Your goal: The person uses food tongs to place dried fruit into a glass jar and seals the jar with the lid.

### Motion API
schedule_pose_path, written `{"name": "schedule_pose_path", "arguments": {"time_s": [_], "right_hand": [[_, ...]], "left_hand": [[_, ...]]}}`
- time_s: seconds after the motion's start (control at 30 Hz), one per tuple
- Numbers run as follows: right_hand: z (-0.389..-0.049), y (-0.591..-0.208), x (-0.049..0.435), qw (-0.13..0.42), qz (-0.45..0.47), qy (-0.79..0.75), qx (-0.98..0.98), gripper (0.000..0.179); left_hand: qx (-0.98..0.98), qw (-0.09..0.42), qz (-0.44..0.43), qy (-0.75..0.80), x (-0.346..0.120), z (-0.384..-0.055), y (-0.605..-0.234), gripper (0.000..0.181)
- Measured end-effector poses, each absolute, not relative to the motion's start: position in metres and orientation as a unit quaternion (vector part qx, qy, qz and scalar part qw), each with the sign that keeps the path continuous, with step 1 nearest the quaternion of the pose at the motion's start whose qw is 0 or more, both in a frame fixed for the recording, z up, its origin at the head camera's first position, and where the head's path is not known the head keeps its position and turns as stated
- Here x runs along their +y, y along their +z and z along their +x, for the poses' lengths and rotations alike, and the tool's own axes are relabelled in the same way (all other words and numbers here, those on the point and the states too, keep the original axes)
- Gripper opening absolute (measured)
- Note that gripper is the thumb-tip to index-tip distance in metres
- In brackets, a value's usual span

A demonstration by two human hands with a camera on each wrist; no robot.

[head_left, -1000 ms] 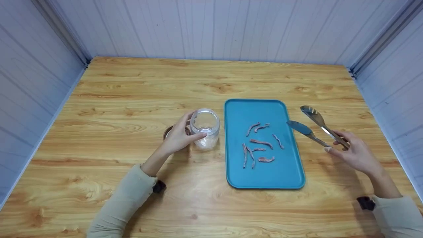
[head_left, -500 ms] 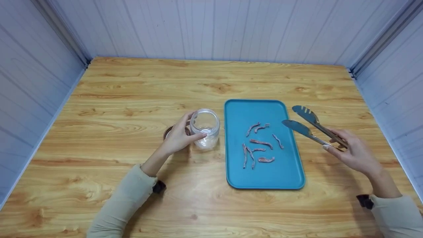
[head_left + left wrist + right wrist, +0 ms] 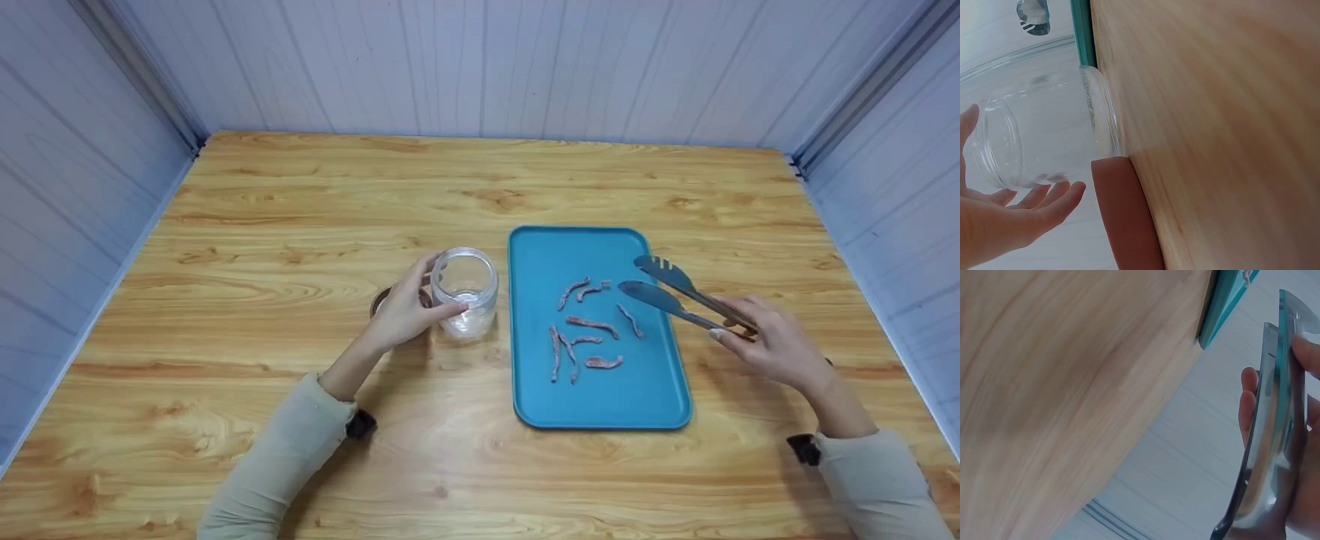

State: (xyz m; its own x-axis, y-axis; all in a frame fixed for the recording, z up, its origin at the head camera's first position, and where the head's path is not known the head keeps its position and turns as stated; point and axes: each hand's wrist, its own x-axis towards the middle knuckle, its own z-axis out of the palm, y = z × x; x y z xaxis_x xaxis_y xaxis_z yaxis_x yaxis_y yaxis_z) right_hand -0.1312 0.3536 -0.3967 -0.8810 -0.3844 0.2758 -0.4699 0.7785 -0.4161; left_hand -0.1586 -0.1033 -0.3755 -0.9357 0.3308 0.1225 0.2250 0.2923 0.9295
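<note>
My left hand (image 3: 406, 311) holds a clear jar (image 3: 469, 319) that stands upright on the table, thumb at the near side and fingers round the far left side. In the left wrist view the jar (image 3: 1050, 129) shows its wide mouth without a lid. My right hand (image 3: 776, 341) grips metal food tongs (image 3: 686, 300), their two arms spread apart, with nothing between the tips. The tips hang over the right part of a blue tray (image 3: 585, 401). Several thin reddish-brown strips, like dried meat, lie on it, one strip (image 3: 592, 325) near the middle.
A round brown lid (image 3: 382, 298) lies just left of the jar, partly covered by my left hand; its reddish-brown side (image 3: 1126, 214) shows in the left wrist view. Pale panel walls (image 3: 480, 67) enclose the wooden table (image 3: 315, 202) at the back and sides.
My right hand has moved left with the tongs, whose tips have gone from the tray's right edge to over the tray. The left hand and jar have stayed in place.
</note>
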Motion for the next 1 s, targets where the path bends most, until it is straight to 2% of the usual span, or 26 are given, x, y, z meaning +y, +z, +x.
{"name": "schedule_pose_path", "arguments": {"time_s": [0.43, 0.67, 1.0], "right_hand": [[-0.148, -0.41, 0.345, 0.053, 0.232, 0.237, -0.942, 0.033], [-0.154, -0.414, 0.343, 0.04, 0.232, 0.236, -0.943, 0.032], [-0.157, -0.416, 0.339, 0.019, 0.223, 0.241, -0.944, 0.028]], "left_hand": [[0.809, 0.039, 0.174, 0.561, -0.103, -0.158, -0.375, 0.07], [0.809, 0.036, 0.172, 0.561, -0.108, -0.172, -0.403, 0.074], [0.803, 0.036, 0.181, 0.567, -0.109, -0.174, -0.406, 0.076]]}}
